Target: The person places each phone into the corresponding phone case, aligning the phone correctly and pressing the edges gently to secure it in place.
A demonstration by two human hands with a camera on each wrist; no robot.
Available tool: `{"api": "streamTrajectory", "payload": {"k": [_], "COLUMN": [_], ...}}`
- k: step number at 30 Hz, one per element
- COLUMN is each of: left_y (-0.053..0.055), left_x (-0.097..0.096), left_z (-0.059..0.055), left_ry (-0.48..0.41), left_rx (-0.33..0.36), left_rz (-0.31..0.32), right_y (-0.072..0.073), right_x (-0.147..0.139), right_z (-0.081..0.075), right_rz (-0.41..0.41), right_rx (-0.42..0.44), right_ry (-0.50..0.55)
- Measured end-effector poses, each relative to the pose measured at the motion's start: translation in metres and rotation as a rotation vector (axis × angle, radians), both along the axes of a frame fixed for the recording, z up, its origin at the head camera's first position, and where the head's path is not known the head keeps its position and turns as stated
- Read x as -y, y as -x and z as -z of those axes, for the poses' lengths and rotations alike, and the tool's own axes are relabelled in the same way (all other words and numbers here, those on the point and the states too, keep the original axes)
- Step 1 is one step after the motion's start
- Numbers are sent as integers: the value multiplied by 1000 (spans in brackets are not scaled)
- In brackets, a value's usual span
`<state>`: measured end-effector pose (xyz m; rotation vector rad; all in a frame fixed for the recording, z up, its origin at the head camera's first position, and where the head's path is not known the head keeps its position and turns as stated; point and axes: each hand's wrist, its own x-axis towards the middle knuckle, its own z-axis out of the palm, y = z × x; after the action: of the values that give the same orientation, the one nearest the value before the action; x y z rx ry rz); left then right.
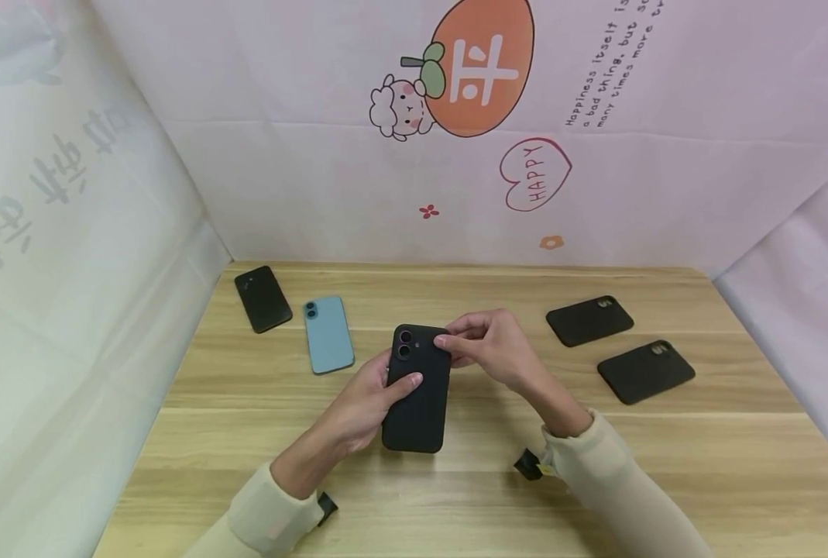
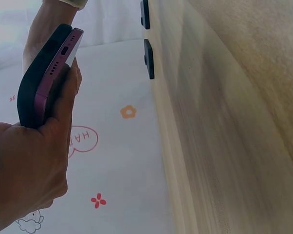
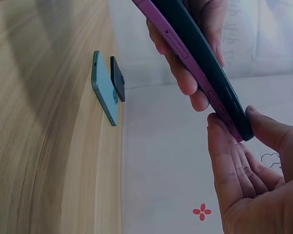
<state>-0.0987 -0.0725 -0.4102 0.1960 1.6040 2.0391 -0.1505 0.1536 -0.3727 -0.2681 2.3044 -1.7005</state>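
Observation:
A black phone case (image 1: 417,422) covers the back of a phone with a pink edge (image 3: 178,46); the two camera lenses show through its opening. Along the side and bottom, the pink edge stands exposed beside the case in both wrist views. My left hand (image 1: 365,403) grips the phone and case from the left, thumb across the case back, fingers underneath. At the top right corner my right hand (image 1: 493,345) pinches both, its thumb on the case and its fingers on the screen side. The screen is mostly hidden. Both are held above the table.
On the wooden table (image 1: 246,434), a light blue phone (image 1: 330,337) and a black phone (image 1: 263,298) lie at the left. Two black phone cases (image 1: 590,320) (image 1: 646,372) lie at the right. White printed cloth (image 1: 302,194) stands behind and along the sides.

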Motion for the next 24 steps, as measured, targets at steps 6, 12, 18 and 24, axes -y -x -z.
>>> {"api": "streamTrajectory", "payload": {"k": [6, 12, 18, 24], "left_y": [0, 0, 0, 1], "left_x": [-1, -2, -3, -2], "left_z": [0, -1, -2, -2], "left_ry": [10, 14, -1, -22], "left_rx": [0, 5, 12, 18], "left_rz": [-11, -18, -14, 0], "right_y": [1, 2, 3, 3], "right_x": [0, 0, -1, -2], "right_z": [0, 1, 0, 2], "right_rz": [19, 27, 10, -20], "right_rx": [10, 14, 17, 23], "right_ry": [1, 16, 51, 104]}}
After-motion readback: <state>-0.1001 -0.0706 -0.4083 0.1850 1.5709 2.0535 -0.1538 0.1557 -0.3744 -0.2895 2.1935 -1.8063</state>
